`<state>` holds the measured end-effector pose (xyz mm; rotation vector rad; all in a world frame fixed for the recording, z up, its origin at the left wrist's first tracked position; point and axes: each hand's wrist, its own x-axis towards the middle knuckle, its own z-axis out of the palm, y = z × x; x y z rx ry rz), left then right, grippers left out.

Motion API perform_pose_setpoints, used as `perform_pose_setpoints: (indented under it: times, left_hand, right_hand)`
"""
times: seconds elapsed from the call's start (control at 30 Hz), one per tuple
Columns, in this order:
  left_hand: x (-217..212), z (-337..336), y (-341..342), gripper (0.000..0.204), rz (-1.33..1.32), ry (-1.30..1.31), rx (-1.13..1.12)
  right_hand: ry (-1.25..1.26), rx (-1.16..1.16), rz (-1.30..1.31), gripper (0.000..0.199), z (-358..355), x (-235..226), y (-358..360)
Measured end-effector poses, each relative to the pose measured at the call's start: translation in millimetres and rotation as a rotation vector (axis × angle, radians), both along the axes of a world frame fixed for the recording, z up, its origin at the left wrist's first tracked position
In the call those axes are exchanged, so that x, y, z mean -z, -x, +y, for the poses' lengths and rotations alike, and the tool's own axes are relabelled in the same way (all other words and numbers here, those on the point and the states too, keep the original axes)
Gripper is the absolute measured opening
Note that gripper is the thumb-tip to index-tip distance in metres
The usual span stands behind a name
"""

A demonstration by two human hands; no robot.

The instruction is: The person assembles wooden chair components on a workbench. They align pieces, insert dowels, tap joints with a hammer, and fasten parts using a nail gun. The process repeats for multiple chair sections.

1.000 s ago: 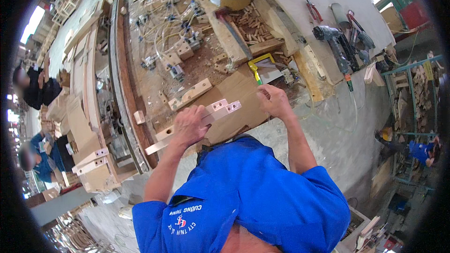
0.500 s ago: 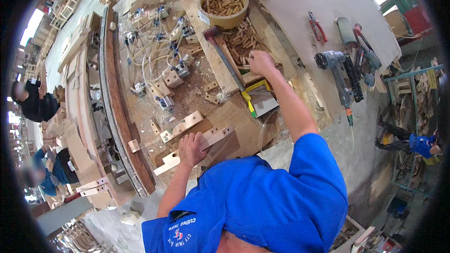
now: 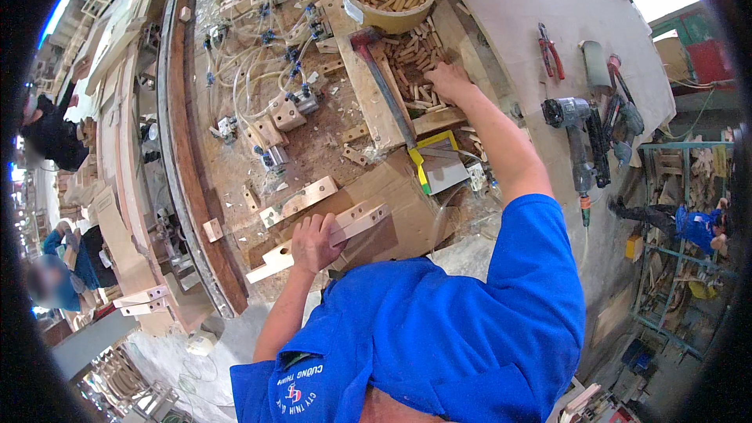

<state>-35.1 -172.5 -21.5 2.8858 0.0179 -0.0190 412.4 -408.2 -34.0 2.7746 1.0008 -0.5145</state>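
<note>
My left hand point(image 3: 315, 243) grips a pale wooden bar point(image 3: 364, 222) with drilled holes, lying slantwise near my body. Its fingers wrap over the bar's middle, above a sheet of cardboard point(image 3: 407, 202). Out to the right, my right hand point(image 3: 452, 83) is down among loose wooden dowels point(image 3: 415, 52) in a wood-sided tray. Its fingers are curled, and what they hold, if anything, cannot be made out. A hammer point(image 3: 384, 90) with a dark handle lies across the tray's left side. Beyond that stands a yellowish round tub point(image 3: 427, 9) with more dowels in it.
A second drilled bar point(image 3: 299, 200) lies just beyond the held one. Clamps with clear hoses point(image 3: 266, 70) cover the bench's left part. A nail gun point(image 3: 576, 133) and red-handled pliers point(image 3: 550, 53) lie at the right. Other people are at work on both sides.
My right hand has moved farther away from me, deeper into the dowels. My left hand still grips the bar, which has shifted only slightly in view.
</note>
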Motion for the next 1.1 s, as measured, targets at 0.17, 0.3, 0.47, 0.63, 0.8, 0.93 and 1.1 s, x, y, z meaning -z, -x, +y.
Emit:
perform_pose_setpoints:
  times: [0.17,0.3,0.47,0.63,0.8,0.93,1.1]
  left_hand:
    - [6.5,1.0,0.0,0.061,0.013,-0.003,0.008]
    - [7.5,4.0,7.4,0.069,0.005,0.018,-0.015]
    - [8.8,3.4,9.3,0.067,0.002,0.029,-0.005]
    - [10.6,3.1,10.1,0.067,-0.006,0.046,-0.015]
    - [10.6,4.6,10.2,0.068,0.022,0.03,-0.011]
    - [10.6,5.8,12.0,0.07,0.019,0.019,0.003]
    - [11.8,7.8,10.8,0.071,0.066,0.027,0.016]
  right_hand:
    - [-0.275,0.14,-0.074,0.026,-6.7,-6.8,11.1]
    - [-0.769,0.281,0.085,0.025,10.4,-23.1,70.1]
    - [-0.973,0.072,0.403,0.015,-4.8,-29.4,217.7]
    - [-0.929,0.349,0.558,0.016,-14.4,-0.9,325.4]
    - [-0.891,0.527,0.641,0.014,-10.4,-1.3,329.1]
    - [-0.872,0.21,0.47,0.011,-7.3,-5.6,315.5]
    - [-0.768,0.057,0.407,0.015,7.6,0.5,311.3]
